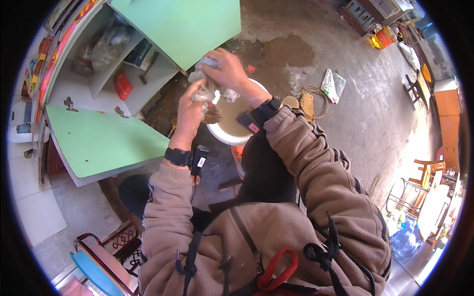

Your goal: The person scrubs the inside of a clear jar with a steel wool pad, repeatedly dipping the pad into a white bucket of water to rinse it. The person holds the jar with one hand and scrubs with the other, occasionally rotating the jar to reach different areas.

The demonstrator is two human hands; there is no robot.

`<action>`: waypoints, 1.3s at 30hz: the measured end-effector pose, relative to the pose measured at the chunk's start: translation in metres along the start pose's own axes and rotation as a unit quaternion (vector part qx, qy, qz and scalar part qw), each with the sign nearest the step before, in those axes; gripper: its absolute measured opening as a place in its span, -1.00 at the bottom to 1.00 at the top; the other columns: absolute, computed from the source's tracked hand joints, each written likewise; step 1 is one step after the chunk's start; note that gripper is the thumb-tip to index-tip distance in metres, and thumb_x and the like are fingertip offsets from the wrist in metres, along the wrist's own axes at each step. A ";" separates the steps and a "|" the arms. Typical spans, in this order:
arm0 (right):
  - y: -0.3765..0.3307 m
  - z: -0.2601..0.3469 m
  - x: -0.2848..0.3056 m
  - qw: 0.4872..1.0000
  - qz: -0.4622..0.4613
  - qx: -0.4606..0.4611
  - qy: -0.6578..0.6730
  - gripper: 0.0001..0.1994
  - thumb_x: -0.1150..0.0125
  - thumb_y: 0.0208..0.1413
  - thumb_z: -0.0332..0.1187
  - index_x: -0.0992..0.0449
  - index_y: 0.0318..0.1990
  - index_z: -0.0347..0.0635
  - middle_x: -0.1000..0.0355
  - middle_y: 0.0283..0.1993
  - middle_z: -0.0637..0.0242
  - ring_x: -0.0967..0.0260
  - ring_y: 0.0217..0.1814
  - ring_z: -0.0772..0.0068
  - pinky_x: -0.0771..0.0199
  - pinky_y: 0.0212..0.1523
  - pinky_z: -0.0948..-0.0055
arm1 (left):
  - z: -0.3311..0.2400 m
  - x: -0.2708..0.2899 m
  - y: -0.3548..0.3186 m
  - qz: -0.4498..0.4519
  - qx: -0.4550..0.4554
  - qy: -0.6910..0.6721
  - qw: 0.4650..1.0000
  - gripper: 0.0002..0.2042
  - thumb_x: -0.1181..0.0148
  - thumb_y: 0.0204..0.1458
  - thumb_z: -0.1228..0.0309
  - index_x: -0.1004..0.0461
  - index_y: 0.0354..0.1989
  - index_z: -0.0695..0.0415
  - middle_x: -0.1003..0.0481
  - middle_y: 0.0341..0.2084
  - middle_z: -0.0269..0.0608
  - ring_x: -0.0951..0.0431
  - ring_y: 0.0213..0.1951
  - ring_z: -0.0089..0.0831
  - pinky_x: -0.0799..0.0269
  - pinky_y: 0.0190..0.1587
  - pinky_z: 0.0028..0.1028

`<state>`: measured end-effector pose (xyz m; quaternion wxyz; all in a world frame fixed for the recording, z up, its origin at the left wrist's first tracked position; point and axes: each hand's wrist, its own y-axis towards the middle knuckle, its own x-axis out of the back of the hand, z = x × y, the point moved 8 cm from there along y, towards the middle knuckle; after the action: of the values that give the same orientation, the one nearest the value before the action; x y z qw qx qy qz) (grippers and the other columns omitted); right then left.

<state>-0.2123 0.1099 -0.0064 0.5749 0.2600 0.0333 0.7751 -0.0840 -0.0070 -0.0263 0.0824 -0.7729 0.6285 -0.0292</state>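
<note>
Both of my hands are closed on a crumpled, see-through plastic bag (211, 114) with something brownish in its lower part. My left hand (187, 116) pinches its near left side. Higher up, my right hand (226, 71) grips its top, where a pale blue bit shows at the fingers. The bag hangs over the left part of a white basin (222, 137) holding cloudy, brownish water. What exactly is in the bag cannot be made out.
On the left, a cabinet has its green doors (106, 140) swung wide, with plastic bags (111, 47) and a red packet (122, 85) inside. A coiled cord (323, 104) and a white-green packet (333, 85) lie on the floor. Folding chairs (106, 269) stand lower left.
</note>
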 end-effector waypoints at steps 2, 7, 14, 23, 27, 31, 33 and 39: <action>0.006 -0.016 0.009 0.998 0.000 -0.056 -0.024 -0.62 -0.54 0.18 -0.06 -0.76 0.03 -0.07 -0.60 -0.17 0.02 -0.65 -0.11 -0.09 -0.65 -0.01 0.07 | -0.006 0.001 -0.002 0.017 -0.022 -0.089 0.996 -0.68 -0.05 0.36 0.57 -0.55 0.23 0.27 -0.60 -0.18 -0.18 -0.58 -0.24 -0.52 -0.53 -0.12 -0.47; -0.006 -0.028 0.011 0.952 0.037 -0.188 0.237 -0.59 -0.55 0.24 -0.07 -0.73 0.01 -0.25 -0.68 -0.12 0.17 -0.65 -0.12 0.30 -0.66 -0.03 0.24 | -0.007 0.023 0.007 -0.002 -0.017 -0.195 0.981 -0.71 -0.06 0.36 0.54 -0.54 0.19 0.27 -0.63 -0.20 -0.16 -0.60 -0.28 -0.46 -0.55 -0.15 -0.45; -0.009 0.026 -0.013 0.993 0.101 0.051 0.023 -0.68 -0.49 0.32 -0.20 -0.72 0.06 -0.24 -0.68 -0.07 0.15 -0.66 -0.09 0.29 -0.69 -0.04 0.22 | 0.022 0.027 0.011 -0.021 0.034 -0.201 0.979 -0.79 -0.12 0.41 0.45 -0.56 0.08 0.29 -0.62 -0.21 -0.16 -0.65 -0.23 -0.39 -0.58 -0.11 -0.37; -0.017 0.011 -0.015 0.940 0.192 -0.082 0.271 -0.56 -0.45 0.42 -0.15 -0.62 0.23 -0.33 -0.67 -0.01 0.29 -0.63 -0.06 0.50 -0.70 -0.04 0.42 | 0.016 0.058 0.020 -0.059 0.044 -0.340 0.937 -0.65 -0.07 0.51 0.20 -0.53 0.19 0.23 -0.63 0.01 -0.15 -0.62 0.05 -0.31 -0.53 0.15 -0.24; -0.024 0.039 -0.025 0.965 0.209 0.070 0.139 -0.51 -0.57 0.28 -0.18 -0.64 0.28 -0.17 -0.64 0.20 0.24 -0.60 0.19 0.36 -0.66 0.19 0.28 | 0.014 0.051 0.024 -0.066 0.039 -0.417 0.906 -0.59 0.00 0.54 0.21 -0.43 0.36 0.25 -0.59 0.20 -0.12 -0.56 0.21 -0.23 -0.46 0.31 -0.18; -0.020 0.032 -0.028 0.972 0.199 0.062 0.105 -0.53 -0.57 0.26 -0.21 -0.65 0.25 -0.19 -0.65 0.16 0.24 -0.59 0.19 0.36 -0.64 0.20 0.29 | 0.005 0.032 0.022 -0.015 0.018 -0.402 0.915 -0.62 -0.03 0.53 0.27 -0.42 0.36 0.21 -0.52 0.29 -0.11 -0.50 0.33 -0.22 -0.36 0.45 -0.13; -0.017 0.021 -0.027 0.966 0.199 0.015 0.167 -0.54 -0.57 0.26 -0.23 -0.65 0.23 -0.23 -0.66 0.11 0.25 -0.60 0.14 0.39 -0.64 0.18 0.31 | 0.000 0.030 0.019 -0.006 0.007 -0.342 0.940 -0.62 -0.07 0.51 0.34 -0.41 0.40 0.22 -0.50 0.33 -0.09 -0.48 0.37 -0.22 -0.34 0.50 -0.11; -0.013 0.004 -0.023 0.965 0.187 -0.046 0.179 -0.58 -0.58 0.24 -0.28 -0.67 0.17 -0.30 -0.68 0.01 0.26 -0.61 0.04 0.46 -0.66 0.11 0.36 | -0.008 0.040 0.013 -0.022 0.001 -0.086 0.996 -0.57 -0.31 0.40 0.49 -0.43 0.40 0.22 -0.60 0.20 -0.18 -0.67 0.18 -0.33 -0.66 0.23 -0.26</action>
<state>-0.1941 0.0928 -0.0157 0.4159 0.0917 0.0504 0.9034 -0.0892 -0.0489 -0.0225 0.1365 -0.7860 0.6019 0.0353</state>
